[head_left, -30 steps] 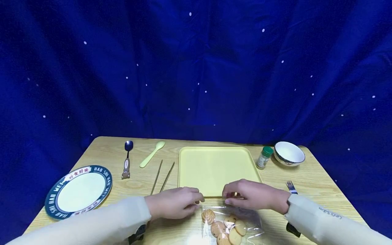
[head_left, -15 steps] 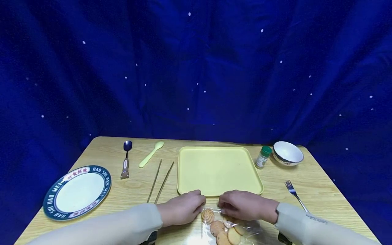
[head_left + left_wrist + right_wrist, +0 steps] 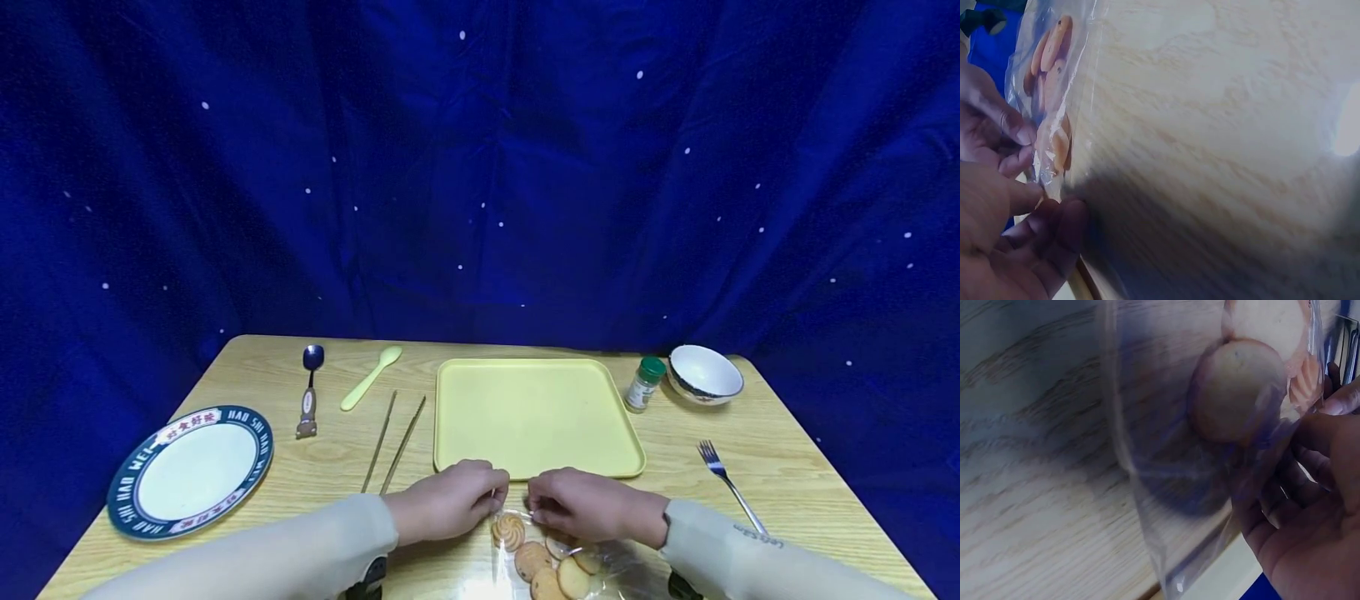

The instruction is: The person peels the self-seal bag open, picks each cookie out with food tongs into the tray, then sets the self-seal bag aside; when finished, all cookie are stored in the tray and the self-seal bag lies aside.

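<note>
A clear plastic bag (image 3: 613, 567) of several round cookies (image 3: 573, 578) lies at the table's front edge, one of them a swirl cookie (image 3: 510, 532). My left hand (image 3: 453, 500) pinches the bag's far edge at its left corner, thumb against the fingers. Close beside it, my right hand (image 3: 596, 505) grips the same edge with curled fingers. In the right wrist view the bag's film (image 3: 1141, 481) hangs loosely from the right hand (image 3: 1304, 500), with cookies showing through. The bag's near end falls outside the head view.
Just beyond the hands lies a yellow tray (image 3: 536, 417). To the left are tongs (image 3: 397, 446), a pale yellow spoon (image 3: 371, 379), a dark spoon (image 3: 309, 392) and a plate (image 3: 197, 471). At right stand a green-capped shaker (image 3: 645, 385), a bowl (image 3: 705, 375) and a fork (image 3: 731, 483).
Both hands have moved inward and now hold the bag's far edge, where a second ago they hovered apart above it. The fork's handle, once covered by the right sleeve, has come into sight.
</note>
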`<action>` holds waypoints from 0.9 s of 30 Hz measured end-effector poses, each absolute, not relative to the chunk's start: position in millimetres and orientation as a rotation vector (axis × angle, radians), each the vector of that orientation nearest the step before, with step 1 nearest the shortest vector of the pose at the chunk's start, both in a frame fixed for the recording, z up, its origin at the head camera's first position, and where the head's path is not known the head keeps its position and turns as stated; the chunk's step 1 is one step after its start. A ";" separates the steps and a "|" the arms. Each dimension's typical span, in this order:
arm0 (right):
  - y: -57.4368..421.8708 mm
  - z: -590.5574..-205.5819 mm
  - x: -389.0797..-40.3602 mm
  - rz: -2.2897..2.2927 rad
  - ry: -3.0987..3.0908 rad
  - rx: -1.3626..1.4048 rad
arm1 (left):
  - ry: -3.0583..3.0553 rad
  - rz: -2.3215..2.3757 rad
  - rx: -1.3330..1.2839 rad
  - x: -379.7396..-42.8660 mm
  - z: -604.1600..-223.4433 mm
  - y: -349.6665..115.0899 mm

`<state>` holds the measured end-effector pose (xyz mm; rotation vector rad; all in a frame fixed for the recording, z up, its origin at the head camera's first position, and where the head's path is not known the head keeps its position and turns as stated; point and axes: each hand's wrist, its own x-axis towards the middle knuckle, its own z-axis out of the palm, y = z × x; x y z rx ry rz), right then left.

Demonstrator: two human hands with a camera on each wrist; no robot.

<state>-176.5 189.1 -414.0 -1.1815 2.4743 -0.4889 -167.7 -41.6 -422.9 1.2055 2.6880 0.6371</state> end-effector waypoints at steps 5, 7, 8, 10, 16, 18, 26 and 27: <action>194.1 -418.6 -177.8 -0.524 2.460 -1.170 | 2.653 0.654 1.286 -169.4 -421.2 -49.4; 196.1 -420.0 -178.1 -0.556 2.443 -1.166 | 2.638 0.659 1.284 -169.6 -420.8 -51.9; 196.8 -420.7 -178.3 -0.572 2.434 -1.165 | 2.631 0.660 1.274 -169.3 -420.7 -53.0; 197.0 -421.0 -178.4 -0.591 2.425 -1.169 | 2.617 0.674 1.228 -168.5 -420.6 -53.9; 196.9 -419.9 -178.2 -0.620 2.429 -1.202 | 2.631 0.785 0.949 -159.1 -419.2 -46.4; 197.3 -419.5 -178.2 -0.628 2.431 -1.202 | 2.648 0.787 0.813 -154.9 -418.7 -42.0; 197.2 -420.8 -179.0 -0.643 2.438 -1.174 | 2.653 0.834 0.488 -144.6 -417.6 -33.5; 197.4 -421.0 -178.9 -0.642 2.437 -1.169 | 2.627 0.863 0.487 -143.8 -417.8 -33.5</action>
